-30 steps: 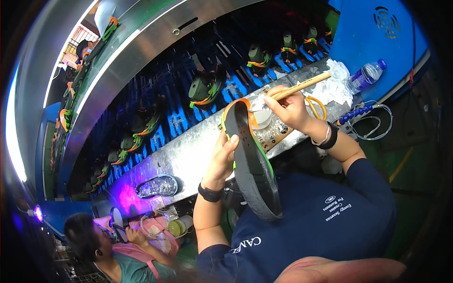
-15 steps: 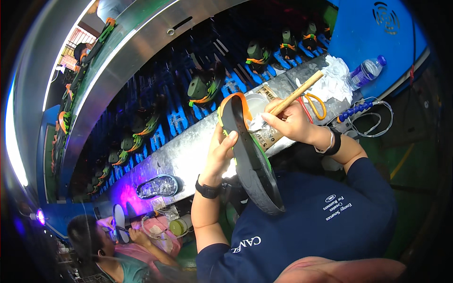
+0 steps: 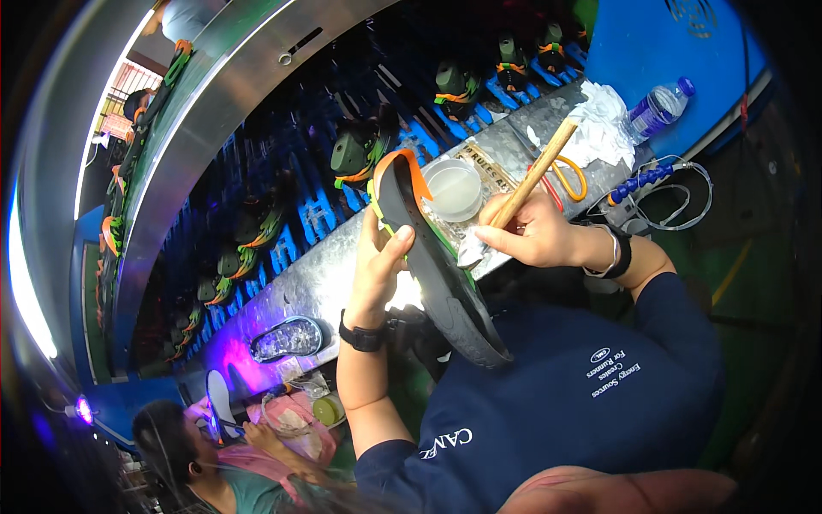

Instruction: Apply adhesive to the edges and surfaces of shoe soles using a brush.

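Observation:
My left hand point(image 3: 378, 264) grips a dark shoe sole point(image 3: 437, 287) with an orange heel rim and green-yellow edging. Its thumb lies on the sole's inner face, while the other fingers go behind it. The sole stands tilted, orange end up and away from me. Closed around a brush point(image 3: 545, 164) with a pale wooden handle is my right hand point(image 3: 533, 233). The brush's whitish tip is at the sole's right edge, near its middle; I cannot tell whether it touches. Just beyond, on the metal ledge, sits a clear round tub point(image 3: 454, 190) of cloudy liquid.
Crumpled white paper point(image 3: 604, 124), a purple-capped bottle point(image 3: 661, 110) and orange-handled scissors point(image 3: 569, 178) lie right on the ledge point(image 3: 360, 248). Behind runs a rack of shoe parts point(image 3: 349, 154) on blue supports. A plastic-covered sole point(image 3: 289, 339) lies left. A co-worker point(image 3: 175, 441) handles another sole.
The brush has moved down along the sole's right edge, toward me. The sole and my left hand sit slightly further left, and the tub shows more fully.

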A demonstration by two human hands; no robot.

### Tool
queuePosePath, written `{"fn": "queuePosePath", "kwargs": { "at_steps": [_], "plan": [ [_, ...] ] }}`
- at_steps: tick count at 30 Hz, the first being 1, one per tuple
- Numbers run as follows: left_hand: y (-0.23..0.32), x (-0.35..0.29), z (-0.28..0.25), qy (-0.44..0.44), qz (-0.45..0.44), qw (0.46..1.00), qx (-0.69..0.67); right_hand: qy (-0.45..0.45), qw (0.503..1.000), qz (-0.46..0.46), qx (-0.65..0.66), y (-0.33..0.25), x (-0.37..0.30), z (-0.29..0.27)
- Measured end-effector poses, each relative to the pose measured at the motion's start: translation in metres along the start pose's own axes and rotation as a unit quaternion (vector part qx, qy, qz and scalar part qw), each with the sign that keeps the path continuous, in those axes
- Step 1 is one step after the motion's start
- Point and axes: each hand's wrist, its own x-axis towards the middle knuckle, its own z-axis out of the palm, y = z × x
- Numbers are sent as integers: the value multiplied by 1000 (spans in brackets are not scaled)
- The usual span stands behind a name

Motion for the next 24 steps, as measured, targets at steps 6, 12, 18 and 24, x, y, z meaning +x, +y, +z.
{"fn": "queuePosePath", "kwargs": {
  "at_steps": [6,12,18,24],
  "plan": [
    [3,2,0,6,10,999,29,-47,997,50,20,-6,-11,-2],
    [8,9,-3,52,31,994,91,17,992,25,124,-12,-14,-16],
    [35,9,-6,67,174,979,82,133,981,-31,141,-10,-18,-55],
    [125,2,33,170,459,808,328,234,961,-40,142,1,-32,-96]
  ]
}}
